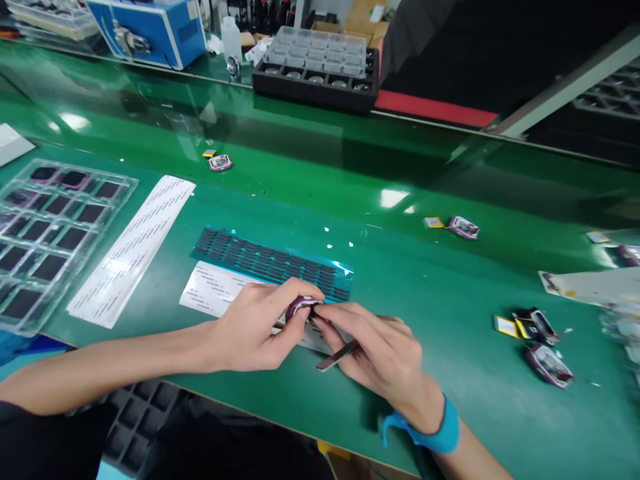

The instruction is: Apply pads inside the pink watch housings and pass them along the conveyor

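1. Above the green bench (425,300), the left hand (250,327) is pinching a purple-rimmed case (296,307) between thumb and forefinger.
2. The right hand (383,350) is holding its bunched fingertips at the case's right end, a metal tool (337,356) lodged in its grip.
3. Behind the bench, a blue box (150,33) and a black tray (315,90) are standing.
4. The hands are partly covering a white printed sheet (210,287).
5. Opened cases (549,365) are lying rightward.

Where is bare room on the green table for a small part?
A wide patch lies between the right hand and the lower-right purple casing; a narrower one between the white strips and the printed white sheet. It is crowded around the left hand.
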Demonstrator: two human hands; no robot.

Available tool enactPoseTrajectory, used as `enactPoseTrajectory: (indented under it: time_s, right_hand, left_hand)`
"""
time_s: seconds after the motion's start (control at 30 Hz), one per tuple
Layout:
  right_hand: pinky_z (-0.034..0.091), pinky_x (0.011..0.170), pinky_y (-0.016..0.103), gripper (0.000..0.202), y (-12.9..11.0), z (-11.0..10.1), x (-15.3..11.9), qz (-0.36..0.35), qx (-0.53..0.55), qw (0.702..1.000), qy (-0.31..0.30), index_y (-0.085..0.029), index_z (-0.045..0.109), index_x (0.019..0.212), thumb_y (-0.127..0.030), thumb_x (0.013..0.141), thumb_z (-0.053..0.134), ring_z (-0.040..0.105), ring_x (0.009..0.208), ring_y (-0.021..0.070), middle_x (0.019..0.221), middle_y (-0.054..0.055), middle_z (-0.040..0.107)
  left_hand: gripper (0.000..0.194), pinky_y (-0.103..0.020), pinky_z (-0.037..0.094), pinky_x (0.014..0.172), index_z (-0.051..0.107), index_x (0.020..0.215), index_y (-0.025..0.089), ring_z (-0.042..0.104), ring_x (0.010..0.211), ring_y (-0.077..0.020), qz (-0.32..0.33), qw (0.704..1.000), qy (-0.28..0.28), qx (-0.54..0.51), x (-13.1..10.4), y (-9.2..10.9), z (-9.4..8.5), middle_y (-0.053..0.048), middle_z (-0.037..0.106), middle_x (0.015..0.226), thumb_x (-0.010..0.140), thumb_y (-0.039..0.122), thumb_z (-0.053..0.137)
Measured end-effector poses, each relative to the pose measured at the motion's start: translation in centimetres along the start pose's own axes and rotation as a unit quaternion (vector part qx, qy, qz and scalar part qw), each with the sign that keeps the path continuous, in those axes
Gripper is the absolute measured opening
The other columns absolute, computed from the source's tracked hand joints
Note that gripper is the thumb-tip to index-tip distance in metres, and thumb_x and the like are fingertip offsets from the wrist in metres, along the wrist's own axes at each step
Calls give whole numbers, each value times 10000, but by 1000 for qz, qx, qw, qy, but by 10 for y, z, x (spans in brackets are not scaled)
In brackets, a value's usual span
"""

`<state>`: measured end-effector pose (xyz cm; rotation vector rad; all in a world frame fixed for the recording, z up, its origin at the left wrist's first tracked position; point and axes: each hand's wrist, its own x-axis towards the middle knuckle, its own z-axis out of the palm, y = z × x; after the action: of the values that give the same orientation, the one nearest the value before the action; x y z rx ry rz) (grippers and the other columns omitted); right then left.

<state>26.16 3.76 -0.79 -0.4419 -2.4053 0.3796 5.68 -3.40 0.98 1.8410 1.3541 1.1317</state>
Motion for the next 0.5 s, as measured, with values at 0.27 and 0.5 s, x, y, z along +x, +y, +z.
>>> enactPoseTrajectory:
  time_s: [0.27,0.5]
  right_hand:
    - [517,570,178,346,0,-3,7,16,4,1000,21,-202,656,1118,34,946,470,760,841,105,997,25,783]
    - [630,731,233,311,0,-5,-6,-7,-30,999,10,-168,680,1251,-52,978,585,776,929,173,1096,91,788]
  left_hand:
    - [140,-200,328,466,704,913,145,451,501,-81,-123,988,-53,-81,9,-2,-6,34,590,615,939,233,598]
    - [194,-204,318,469,686,896,126,434,521,-90,-205,944,-99,-237,12,-3,-9,29,546,608,929,301,607]
